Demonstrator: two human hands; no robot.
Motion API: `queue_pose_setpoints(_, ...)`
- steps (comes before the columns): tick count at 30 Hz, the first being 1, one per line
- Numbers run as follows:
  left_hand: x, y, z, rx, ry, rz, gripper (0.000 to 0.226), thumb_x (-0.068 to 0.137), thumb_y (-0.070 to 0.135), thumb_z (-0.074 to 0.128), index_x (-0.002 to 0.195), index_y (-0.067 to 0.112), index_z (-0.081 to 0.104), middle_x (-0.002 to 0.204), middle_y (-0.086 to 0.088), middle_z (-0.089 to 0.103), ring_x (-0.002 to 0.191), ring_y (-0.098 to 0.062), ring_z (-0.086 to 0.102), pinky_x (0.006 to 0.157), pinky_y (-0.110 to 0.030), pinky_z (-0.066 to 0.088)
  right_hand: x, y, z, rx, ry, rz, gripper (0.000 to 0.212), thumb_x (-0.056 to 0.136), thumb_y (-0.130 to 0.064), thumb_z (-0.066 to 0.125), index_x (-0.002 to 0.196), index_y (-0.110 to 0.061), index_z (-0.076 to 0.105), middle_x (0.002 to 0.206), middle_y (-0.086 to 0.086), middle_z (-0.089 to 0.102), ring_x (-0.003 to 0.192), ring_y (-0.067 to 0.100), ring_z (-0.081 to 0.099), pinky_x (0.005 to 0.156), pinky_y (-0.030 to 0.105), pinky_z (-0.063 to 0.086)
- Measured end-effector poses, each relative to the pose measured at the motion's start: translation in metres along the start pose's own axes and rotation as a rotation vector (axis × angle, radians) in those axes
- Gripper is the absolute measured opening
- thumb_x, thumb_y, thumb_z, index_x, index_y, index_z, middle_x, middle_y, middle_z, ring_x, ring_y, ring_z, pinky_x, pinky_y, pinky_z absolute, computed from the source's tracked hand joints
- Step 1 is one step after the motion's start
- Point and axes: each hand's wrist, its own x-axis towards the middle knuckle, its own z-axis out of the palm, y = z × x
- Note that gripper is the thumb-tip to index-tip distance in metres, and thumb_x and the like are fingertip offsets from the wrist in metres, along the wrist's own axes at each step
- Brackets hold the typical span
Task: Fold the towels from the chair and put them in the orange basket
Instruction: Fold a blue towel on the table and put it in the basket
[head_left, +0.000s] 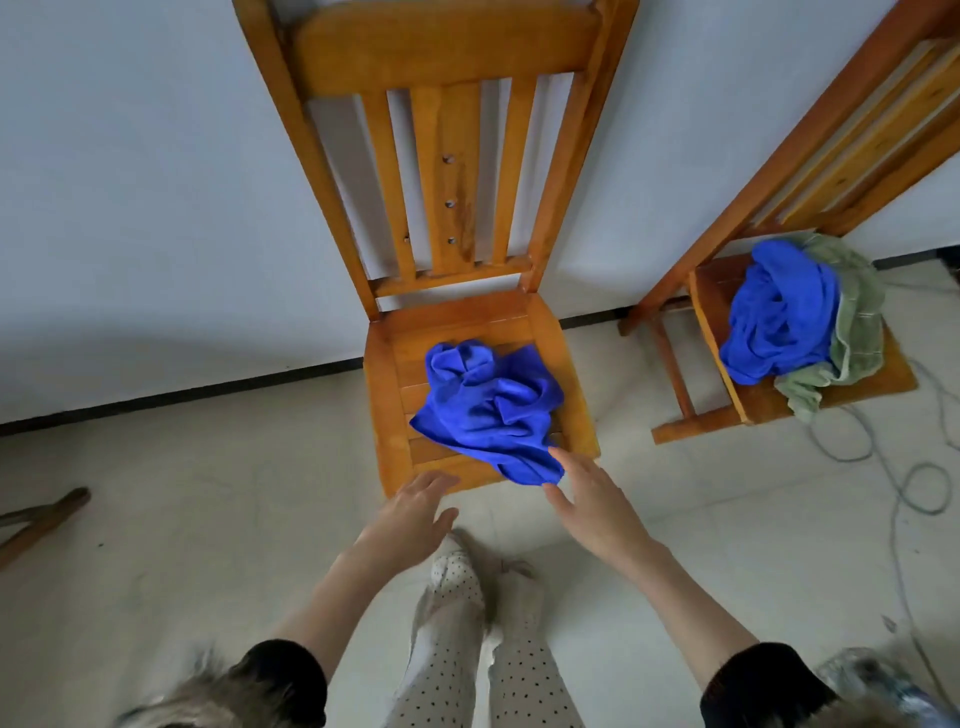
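Observation:
A crumpled blue towel (491, 408) lies on the seat of the wooden chair (387, 374) straight ahead, one corner hanging over the front edge. My right hand (592, 501) is open, its fingertips right beside that hanging corner. My left hand (415, 514) is open too, fingers stretched over the seat's front edge, holding nothing. A second wooden chair (711, 306) at the right carries another blue towel (779, 312) heaped against a green towel (857, 317). No orange basket is in view.
Both chairs stand against a white wall on a pale tiled floor. A grey cable (904, 467) loops over the floor at the right. A wooden leg (47, 514) pokes in at the left edge. My legs and feet (467, 577) stand just before the chair.

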Motion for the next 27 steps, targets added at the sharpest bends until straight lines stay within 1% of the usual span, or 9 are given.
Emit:
queue_pose_setpoints(4, 0.048, -0.019, 0.035, -0.010, -0.078, -0.071, 0.045, 0.097, 0.024, 0.043, 0.141, 0.021, 0.033, 0.148, 0.001, 0.031, 0.136, -0.019, 0.029, 0.109, -0.037, 0.029, 0.046, 0.030, 0.038, -0.041, -0.068, 0.012, 0.041, 0.095, -0.030, 0.044, 0.135, -0.019, 0.039, 0.131, 0.000, 0.049, 0.118, 0.024, 0.048, 0.095, 0.039, 0.042)
queue_pose_setpoints(7, 0.079, -0.028, 0.058, 0.018, -0.045, -0.087, 0.043, 0.097, 0.020, 0.042, 0.140, 0.022, 0.036, 0.148, 0.001, 0.032, 0.137, -0.018, 0.028, 0.108, -0.035, 0.030, 0.076, 0.049, 0.064, -0.112, -0.051, 0.007, 0.037, 0.095, -0.028, 0.045, 0.131, -0.016, 0.045, 0.124, 0.002, 0.054, 0.112, 0.024, 0.051, 0.089, 0.035, 0.043)
queue_pose_setpoints(12, 0.129, -0.032, 0.093, -0.009, 0.169, 0.036, 0.039, 0.084, -0.007, 0.050, 0.117, 0.010, 0.062, 0.121, -0.008, 0.061, 0.111, -0.029, 0.057, 0.088, -0.041, 0.046, 0.115, 0.075, 0.107, -0.288, 0.067, -0.021, 0.022, 0.085, -0.022, 0.063, 0.102, -0.008, 0.063, 0.092, 0.011, 0.064, 0.087, 0.032, 0.061, 0.067, 0.038, 0.047)
queue_pose_setpoints(14, 0.149, -0.035, 0.111, 0.038, 0.210, 0.096, 0.041, 0.074, -0.011, 0.060, 0.110, 0.008, 0.066, 0.109, -0.011, 0.065, 0.100, -0.032, 0.062, 0.082, -0.043, 0.050, 0.126, 0.086, 0.124, -0.345, 0.065, 0.025, 0.031, 0.073, -0.028, 0.076, 0.093, -0.008, 0.063, 0.085, 0.011, 0.063, 0.078, 0.032, 0.061, 0.059, 0.037, 0.048)
queue_pose_setpoints(16, 0.167, -0.036, 0.125, 0.158, 0.224, 0.124, 0.044, 0.065, -0.006, 0.072, 0.106, 0.010, 0.068, 0.101, -0.011, 0.066, 0.094, -0.031, 0.064, 0.078, -0.041, 0.052, 0.134, 0.096, 0.138, -0.391, 0.087, 0.049, 0.041, 0.061, -0.032, 0.083, 0.088, -0.009, 0.064, 0.079, 0.011, 0.061, 0.071, 0.030, 0.060, 0.054, 0.034, 0.046)
queue_pose_setpoints(18, 0.181, -0.038, 0.135, 0.277, 0.241, 0.120, 0.044, 0.058, 0.006, 0.080, 0.101, 0.014, 0.070, 0.093, -0.007, 0.066, 0.087, -0.027, 0.064, 0.076, -0.037, 0.052, 0.144, 0.104, 0.148, -0.402, 0.142, 0.038, 0.036, 0.058, -0.025, 0.086, 0.083, -0.010, 0.065, 0.076, 0.010, 0.060, 0.068, 0.029, 0.058, 0.053, 0.034, 0.044)
queue_pose_setpoints(21, 0.195, -0.044, 0.141, 0.343, 0.289, 0.106, 0.023, 0.061, 0.016, 0.080, 0.083, 0.017, 0.072, 0.080, -0.002, 0.063, 0.076, -0.024, 0.061, 0.071, -0.033, 0.049, 0.157, 0.111, 0.153, -0.290, 0.242, 0.014, 0.024, 0.061, -0.007, 0.081, 0.079, -0.010, 0.066, 0.074, 0.010, 0.061, 0.067, 0.030, 0.059, 0.054, 0.034, 0.045)
queue_pose_setpoints(24, 0.194, -0.042, 0.135, 0.244, 0.286, 0.113, 0.009, 0.076, 0.022, 0.063, 0.077, 0.015, 0.070, 0.073, -0.001, 0.061, 0.067, -0.023, 0.059, 0.067, -0.032, 0.047, 0.153, 0.111, 0.150, -0.125, 0.336, 0.002, 0.020, 0.067, 0.001, 0.073, 0.084, -0.006, 0.065, 0.077, 0.010, 0.062, 0.068, 0.032, 0.059, 0.055, 0.034, 0.046)
queue_pose_setpoints(27, 0.179, -0.029, 0.117, 0.050, 0.278, 0.133, 0.003, 0.081, 0.012, 0.066, 0.083, 0.009, 0.068, 0.074, -0.004, 0.063, 0.063, -0.026, 0.058, 0.064, -0.031, 0.045, 0.137, 0.108, 0.136, -0.070, 0.377, 0.022, 0.019, 0.070, 0.000, 0.071, 0.086, -0.005, 0.062, 0.079, 0.010, 0.062, 0.068, 0.031, 0.059, 0.054, 0.034, 0.047)
